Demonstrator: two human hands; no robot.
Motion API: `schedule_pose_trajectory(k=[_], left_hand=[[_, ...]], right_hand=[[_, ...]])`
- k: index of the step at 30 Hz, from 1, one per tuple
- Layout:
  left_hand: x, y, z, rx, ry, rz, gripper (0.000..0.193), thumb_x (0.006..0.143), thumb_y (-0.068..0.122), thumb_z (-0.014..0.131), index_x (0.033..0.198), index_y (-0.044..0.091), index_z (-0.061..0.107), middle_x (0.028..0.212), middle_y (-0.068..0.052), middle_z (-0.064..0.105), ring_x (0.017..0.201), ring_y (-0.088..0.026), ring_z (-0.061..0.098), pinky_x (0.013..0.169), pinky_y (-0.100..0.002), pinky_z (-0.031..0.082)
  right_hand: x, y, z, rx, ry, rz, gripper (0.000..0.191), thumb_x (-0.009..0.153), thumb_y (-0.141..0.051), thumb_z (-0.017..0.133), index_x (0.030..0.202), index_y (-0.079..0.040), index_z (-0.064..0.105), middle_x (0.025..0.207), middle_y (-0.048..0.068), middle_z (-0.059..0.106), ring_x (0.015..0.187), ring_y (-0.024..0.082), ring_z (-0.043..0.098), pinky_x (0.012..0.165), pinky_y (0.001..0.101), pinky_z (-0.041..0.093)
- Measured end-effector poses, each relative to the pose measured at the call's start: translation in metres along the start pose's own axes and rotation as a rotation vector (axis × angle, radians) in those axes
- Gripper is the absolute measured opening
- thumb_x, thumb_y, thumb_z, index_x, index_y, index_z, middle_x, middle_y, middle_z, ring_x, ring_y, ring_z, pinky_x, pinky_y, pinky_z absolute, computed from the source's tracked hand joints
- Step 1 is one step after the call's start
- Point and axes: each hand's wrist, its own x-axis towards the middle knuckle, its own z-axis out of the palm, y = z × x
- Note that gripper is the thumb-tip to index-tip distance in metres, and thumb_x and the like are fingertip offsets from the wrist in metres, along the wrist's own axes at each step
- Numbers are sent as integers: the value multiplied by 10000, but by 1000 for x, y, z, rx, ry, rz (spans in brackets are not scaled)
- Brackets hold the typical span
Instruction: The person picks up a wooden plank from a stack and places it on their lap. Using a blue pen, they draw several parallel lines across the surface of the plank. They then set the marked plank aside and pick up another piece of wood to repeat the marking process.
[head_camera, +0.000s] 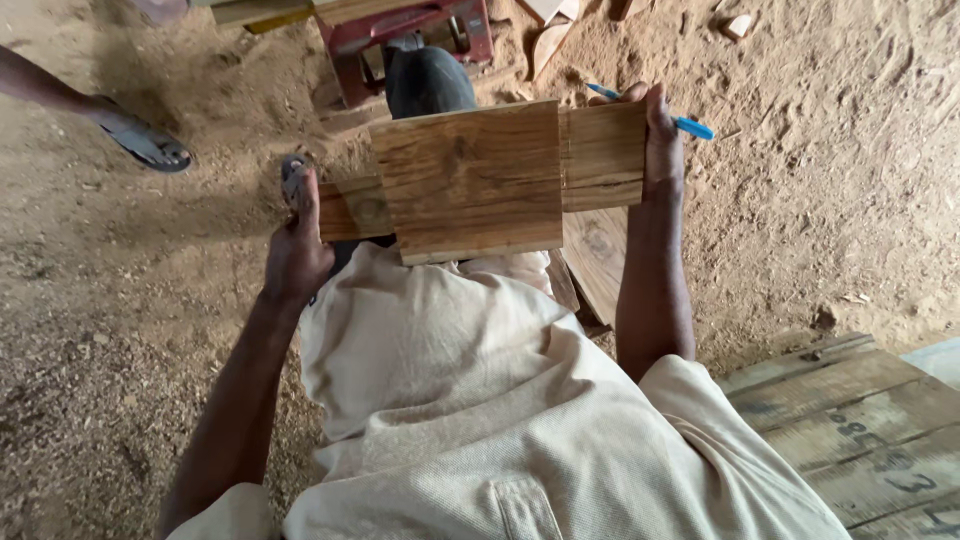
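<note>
The ground (850, 170) was loose sandy earth mixed with sawdust. A red metal machine base (400, 40) stood on it at the top, with pale wood offcuts (548, 40) lying just beside it. Weathered grey planks (850, 420) lay at lower right. A sandalled foot (140, 140) of another person rested on the dirt at upper left.

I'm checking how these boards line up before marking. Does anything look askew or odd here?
Yes. The square board in front does not sit flush with the long plank behind it: its lower edge hangs below. The right hand grips the plank's end along with a blue pen; the left hand holds the other end.
</note>
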Motion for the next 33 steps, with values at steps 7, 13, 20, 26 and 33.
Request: schedule_pose_trajectory(k=[7, 13, 20, 26, 33], left_hand=[[-14, -1, -9, -1415, -116, 121, 959, 839, -6, 706, 1627, 111, 172, 1409, -96, 575, 1258, -208, 576, 1012, -353, 470], [-3, 12, 6, -1633, -102, 20, 225, 945, 234, 832, 1037, 112, 667, 1015, 29, 673, 1004, -132, 614, 918, -317, 494], [-11, 22, 14, -1453, 105, -35, 227, 958, 289, 811, 925, 73, 746, 906, 30, 714, 842, -85, 597, 805, -295, 491], [-10, 30, 17, -1552, 112, -52, 170, 904, 220, 807, 931, 68, 734, 901, 41, 710, 840, -60, 608, 799, -264, 500], [-7, 24, 31, -1442, 117, -28, 343, 963, 274, 792, 770, 87, 579, 753, 94, 515, 722, -35, 422, 650, -257, 368]], right_hand=[[12, -5, -19, -218, -75, -33, 303, 1013, -397, 733, 1054, -105, 659, 1076, 107, 739, 997, 219, 708, 920, 408, 601], [33, 2, -8, -452, 22, -93, 244, 1135, -281, 691, 1014, -73, 650, 945, 14, 623, 868, 130, 550, 809, 306, 497], [38, 7, 31, -994, 222, -270, 298, 1133, -340, 536, 1195, -53, 590, 1101, 75, 694, 1009, 171, 658, 883, 363, 560], [30, 16, 58, -1376, 136, -585, 363, 1233, -260, 449, 1524, -52, 387, 1520, 251, 544, 1439, 384, 544, 1177, 564, 432], [46, 84, 110, -1567, 39, -902, 486, 1193, -186, 520, 1578, 10, 297, 1560, 292, 500, 1521, 422, 411, 1236, 574, 358]])
